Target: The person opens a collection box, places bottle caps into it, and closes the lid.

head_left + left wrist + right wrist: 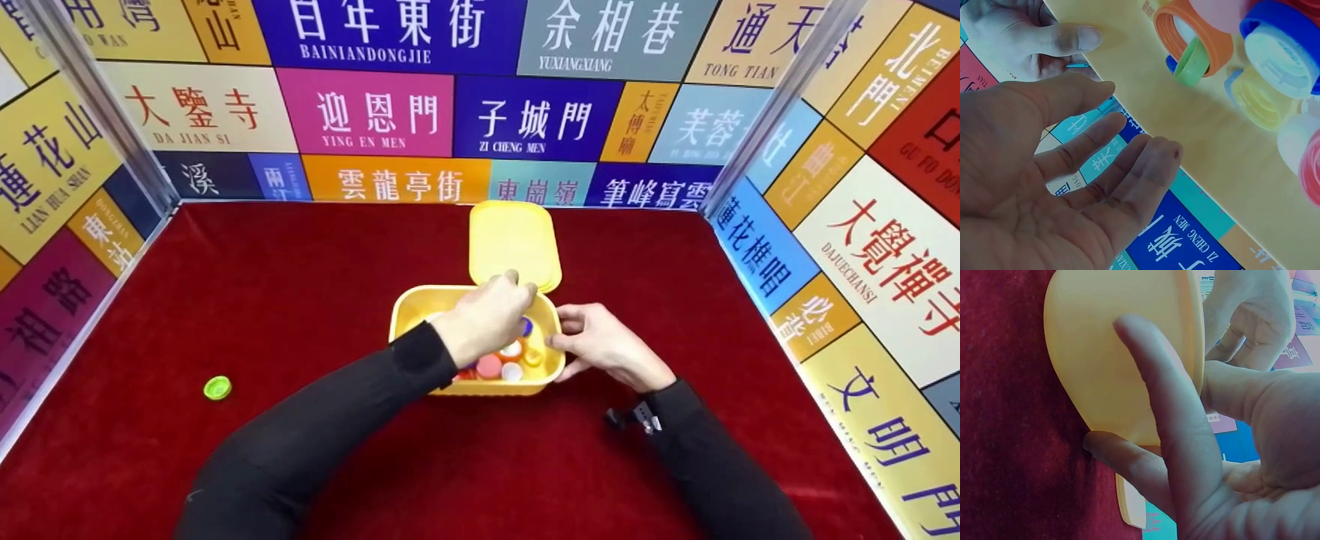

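A yellow plastic box [406,309] stands open mid-table, its lid [514,240] tipped back behind it. Inside lie several bottle caps [501,364]: orange [1196,31], blue [1280,48], green [1190,63], yellow [1258,98] and pink ones. My left hand [489,313] hovers over the box with its palm [1067,185] empty and fingers loosely straight. My right hand [600,343] holds the box's right wall [1117,354], its fingers [1168,416] against the outside and its thumb [1067,39] over the rim.
A single green cap [217,388] lies on the red cloth [300,285] to the far left. Walls of coloured sign panels [375,112] close in the back and both sides.
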{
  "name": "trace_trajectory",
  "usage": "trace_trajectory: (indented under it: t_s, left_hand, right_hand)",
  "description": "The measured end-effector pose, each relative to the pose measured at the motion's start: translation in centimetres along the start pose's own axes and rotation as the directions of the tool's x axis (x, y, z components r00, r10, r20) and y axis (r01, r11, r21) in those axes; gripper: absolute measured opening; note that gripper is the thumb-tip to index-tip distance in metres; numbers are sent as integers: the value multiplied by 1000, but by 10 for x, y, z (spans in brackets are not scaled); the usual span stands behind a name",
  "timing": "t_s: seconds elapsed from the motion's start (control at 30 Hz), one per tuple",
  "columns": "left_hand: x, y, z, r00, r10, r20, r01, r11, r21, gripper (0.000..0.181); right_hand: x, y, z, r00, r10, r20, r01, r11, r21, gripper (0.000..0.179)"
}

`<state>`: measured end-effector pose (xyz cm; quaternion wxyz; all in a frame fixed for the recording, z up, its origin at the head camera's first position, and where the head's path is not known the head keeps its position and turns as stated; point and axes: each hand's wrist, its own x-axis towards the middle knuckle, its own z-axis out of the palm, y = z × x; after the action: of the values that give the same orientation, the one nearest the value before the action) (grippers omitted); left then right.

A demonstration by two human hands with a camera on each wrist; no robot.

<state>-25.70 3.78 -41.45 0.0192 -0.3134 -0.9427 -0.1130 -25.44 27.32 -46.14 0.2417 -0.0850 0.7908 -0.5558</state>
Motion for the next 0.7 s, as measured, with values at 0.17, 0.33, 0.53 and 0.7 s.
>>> trace_trajectory:
  t_s: [0.17,0.33,0.53,0.7]
  left_hand:
    - [-3,-3,-1,1000,-7,2,7,1000,6,35]
    - [-8,-9,-7,1000,-8,-16,8,1000,-3,32]
    - [-18,-19,-13,998,-19,-56,18,1000,-20,32]
    - [-31,-32,-18,994,-36,-102,34,999,-27,31]
  right_hand:
    - [0,0,0,1000,3,-4,-3,1000,5,51]
    - [-1,0,1,1000,17,-9,-17,1000,5,52]
    - [0,0,1,999,30,-12,-30,1000,-1,51]
    - [0,-1,2,1000,21,-5,-21,1000,9,51]
